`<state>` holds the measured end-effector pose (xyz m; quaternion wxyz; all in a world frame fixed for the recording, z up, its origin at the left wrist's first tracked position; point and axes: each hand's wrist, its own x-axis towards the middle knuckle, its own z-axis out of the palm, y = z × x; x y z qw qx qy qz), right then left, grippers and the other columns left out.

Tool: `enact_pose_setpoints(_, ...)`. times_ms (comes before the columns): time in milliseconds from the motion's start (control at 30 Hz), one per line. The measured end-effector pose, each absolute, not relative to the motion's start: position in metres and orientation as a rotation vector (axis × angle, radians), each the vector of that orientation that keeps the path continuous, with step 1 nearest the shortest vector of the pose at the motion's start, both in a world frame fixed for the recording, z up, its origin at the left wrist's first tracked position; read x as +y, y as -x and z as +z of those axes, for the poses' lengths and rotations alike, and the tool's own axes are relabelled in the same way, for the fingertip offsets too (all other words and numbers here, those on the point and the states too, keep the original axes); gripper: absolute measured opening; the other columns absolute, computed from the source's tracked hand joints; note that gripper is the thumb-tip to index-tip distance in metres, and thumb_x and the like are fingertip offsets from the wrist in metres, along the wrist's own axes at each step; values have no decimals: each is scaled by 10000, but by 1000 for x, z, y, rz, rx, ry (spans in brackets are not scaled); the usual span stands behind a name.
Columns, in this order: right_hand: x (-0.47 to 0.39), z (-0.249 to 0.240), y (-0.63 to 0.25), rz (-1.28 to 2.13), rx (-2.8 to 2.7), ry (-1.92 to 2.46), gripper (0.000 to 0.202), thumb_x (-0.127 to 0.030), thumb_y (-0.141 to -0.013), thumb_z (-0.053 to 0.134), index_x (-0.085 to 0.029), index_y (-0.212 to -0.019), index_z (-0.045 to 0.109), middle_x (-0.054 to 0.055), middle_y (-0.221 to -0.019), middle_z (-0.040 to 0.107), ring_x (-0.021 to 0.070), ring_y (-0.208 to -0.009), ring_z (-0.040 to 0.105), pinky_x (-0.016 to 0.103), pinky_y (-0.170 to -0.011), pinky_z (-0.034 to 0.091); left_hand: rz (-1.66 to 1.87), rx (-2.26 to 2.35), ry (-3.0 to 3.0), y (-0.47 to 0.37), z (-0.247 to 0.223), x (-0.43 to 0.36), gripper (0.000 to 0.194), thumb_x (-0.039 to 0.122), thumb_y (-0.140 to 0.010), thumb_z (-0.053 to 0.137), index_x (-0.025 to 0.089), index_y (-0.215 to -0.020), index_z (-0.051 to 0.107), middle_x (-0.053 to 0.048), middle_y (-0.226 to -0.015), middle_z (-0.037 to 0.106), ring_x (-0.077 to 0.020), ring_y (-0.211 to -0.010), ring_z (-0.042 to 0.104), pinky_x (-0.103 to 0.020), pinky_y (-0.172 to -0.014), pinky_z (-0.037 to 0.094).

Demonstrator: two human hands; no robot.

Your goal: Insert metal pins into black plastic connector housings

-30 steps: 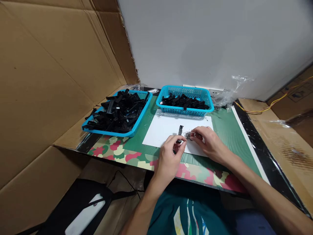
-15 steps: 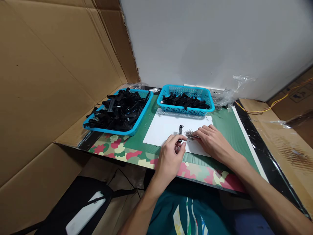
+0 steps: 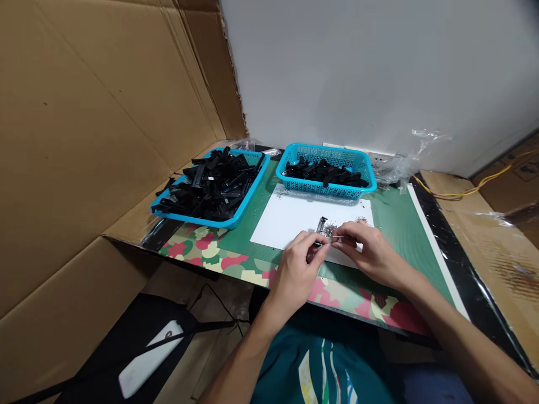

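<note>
My left hand is closed around the lower end of a narrow black plastic part, whose upper end sticks up past the fingers. Fingers and thumb of my right hand pinch a thin, shiny metal piece, too small to name exactly. The two hands' fingertips almost meet. Just beyond them, a pile of tiny metal pieces lies on a white sheet. Partly behind my right hand is a second small pile.
At the left stands a blue basket heaped with black plastic parts. A second blue basket with smaller black parts is behind the sheet. Cardboard walls the left side. Clear plastic bags and a yellow cable lie at the right.
My right hand has come up from the pile of metal pieces and over to my left hand, with the thin piece in its fingers. The view has shifted slightly.
</note>
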<state>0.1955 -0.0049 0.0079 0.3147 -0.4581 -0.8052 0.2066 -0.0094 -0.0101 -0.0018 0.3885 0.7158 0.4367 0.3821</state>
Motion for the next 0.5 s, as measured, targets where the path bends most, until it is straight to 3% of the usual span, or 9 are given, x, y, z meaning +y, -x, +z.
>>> enact_pose_setpoints(300,-7,11,-190,694,-1957,1145,96,-264,-1013,649,-213,-1003,729,44,-916,754,185,-802,636,332,-735,467,1014,1133,-1737,11,-4,-8,219,358,-1076,533,207,-986,664,-12,-952,657,-166,-855,604,-281,-797,446)
enact_pose_setpoints(500,-8,13,-186,584,-1898,1094,93,-177,-950,668,-210,-939,754,7,-767,716,147,-644,556,315,-637,426,1029,1110,-1727,12,-2,-8,254,377,-1084,513,213,-1057,705,-24,-957,642,-162,-825,580,-285,-793,452)
